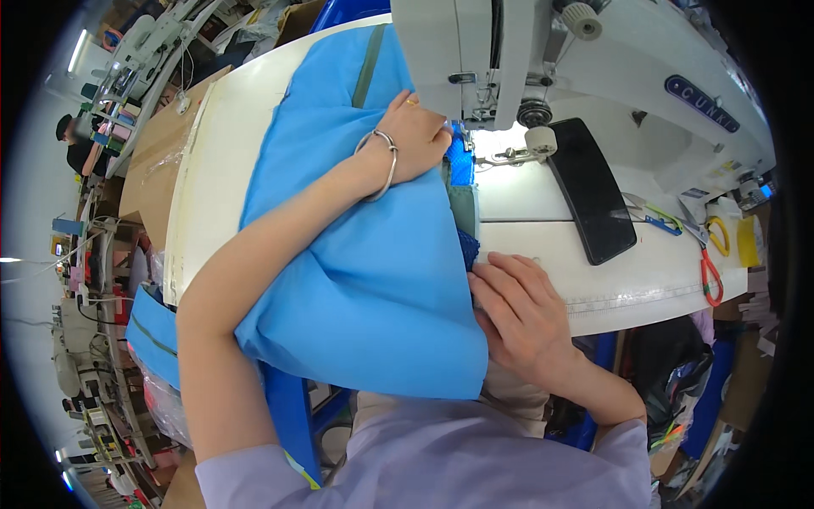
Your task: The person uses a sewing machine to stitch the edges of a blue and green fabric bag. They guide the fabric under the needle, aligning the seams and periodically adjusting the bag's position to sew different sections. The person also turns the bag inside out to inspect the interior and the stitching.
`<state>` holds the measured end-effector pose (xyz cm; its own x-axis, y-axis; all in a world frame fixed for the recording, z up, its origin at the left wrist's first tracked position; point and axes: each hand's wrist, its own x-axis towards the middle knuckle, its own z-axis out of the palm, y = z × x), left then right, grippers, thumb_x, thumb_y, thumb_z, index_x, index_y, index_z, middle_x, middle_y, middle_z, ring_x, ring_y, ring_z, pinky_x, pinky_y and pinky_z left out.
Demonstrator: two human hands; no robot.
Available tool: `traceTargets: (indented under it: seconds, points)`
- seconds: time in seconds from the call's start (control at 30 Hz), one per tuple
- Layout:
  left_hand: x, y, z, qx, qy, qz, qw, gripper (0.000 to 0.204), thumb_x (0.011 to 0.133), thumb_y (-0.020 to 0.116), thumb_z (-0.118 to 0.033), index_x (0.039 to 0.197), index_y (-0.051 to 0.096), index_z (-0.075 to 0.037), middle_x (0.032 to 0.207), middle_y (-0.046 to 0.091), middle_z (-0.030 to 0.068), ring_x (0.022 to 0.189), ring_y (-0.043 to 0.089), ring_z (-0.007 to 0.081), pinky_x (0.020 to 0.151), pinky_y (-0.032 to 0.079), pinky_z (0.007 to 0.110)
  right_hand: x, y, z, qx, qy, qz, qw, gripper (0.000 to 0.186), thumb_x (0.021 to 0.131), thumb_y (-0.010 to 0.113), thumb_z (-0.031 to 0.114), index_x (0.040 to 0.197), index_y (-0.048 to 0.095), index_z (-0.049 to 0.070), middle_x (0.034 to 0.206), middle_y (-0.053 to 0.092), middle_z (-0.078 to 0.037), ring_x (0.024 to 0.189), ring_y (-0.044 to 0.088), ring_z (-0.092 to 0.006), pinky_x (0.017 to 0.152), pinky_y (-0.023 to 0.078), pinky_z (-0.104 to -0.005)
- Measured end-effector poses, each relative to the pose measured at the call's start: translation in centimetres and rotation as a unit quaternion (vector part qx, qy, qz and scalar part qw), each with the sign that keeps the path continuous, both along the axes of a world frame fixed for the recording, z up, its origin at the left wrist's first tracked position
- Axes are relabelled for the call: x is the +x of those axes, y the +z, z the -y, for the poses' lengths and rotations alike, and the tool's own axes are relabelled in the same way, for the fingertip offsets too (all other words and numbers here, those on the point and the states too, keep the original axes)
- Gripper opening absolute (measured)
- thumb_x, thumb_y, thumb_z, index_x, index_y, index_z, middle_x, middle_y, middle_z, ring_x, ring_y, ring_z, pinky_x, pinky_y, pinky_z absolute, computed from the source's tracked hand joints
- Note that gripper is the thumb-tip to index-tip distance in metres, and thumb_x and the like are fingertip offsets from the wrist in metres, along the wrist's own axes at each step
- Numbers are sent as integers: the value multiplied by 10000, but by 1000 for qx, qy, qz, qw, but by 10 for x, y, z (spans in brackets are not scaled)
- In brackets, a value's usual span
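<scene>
A large light-blue fabric piece (322, 254) with a dark green stripe lies over the white sewing table and hangs past its front edge. My left hand (407, 140) rests on it beside the needle area of the white sewing machine (449, 51), fingers curled on the fabric edge by a bright-blue strip (460, 170). A grey-green band (462, 208) and dark-blue mesh (466, 248) run down that edge. My right hand (517, 314) is at the lower end of this edge, fingers bent against the fabric, its thumb partly hidden.
A black flat panel (591, 191) lies right of the needle. Scissors (710, 276) and small tools sit at the far right. Cardboard (148, 161) and another blue fabric piece (153, 335) are at left. A person (83, 148) is at machines in the background.
</scene>
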<state>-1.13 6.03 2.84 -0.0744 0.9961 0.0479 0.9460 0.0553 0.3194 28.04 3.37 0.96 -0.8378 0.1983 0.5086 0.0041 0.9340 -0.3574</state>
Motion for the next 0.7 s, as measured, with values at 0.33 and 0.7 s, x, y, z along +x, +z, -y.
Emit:
traceTargets:
  seconds: [0.33,0.7]
  points:
    - [-8,27,114,135,-158,-134,969,614,766,548,8,1375,623,-15,1380,666,139,1336,588,369,1219,359,560,2,1,3,4,0,-2,1000,417,843,776,165,1208,687,-15,1240,640,-192,1209,598,-363,1060,490,-502]
    - [-23,62,165,47,-102,-326,939,538,810,644,-47,1326,700,-189,1172,736,96,1170,657,289,1143,439,503,0,-1,3,24,12,-14,1000,422,846,781,196,1214,695,9,1258,647,-182,1223,594,-354,1076,473,-507]
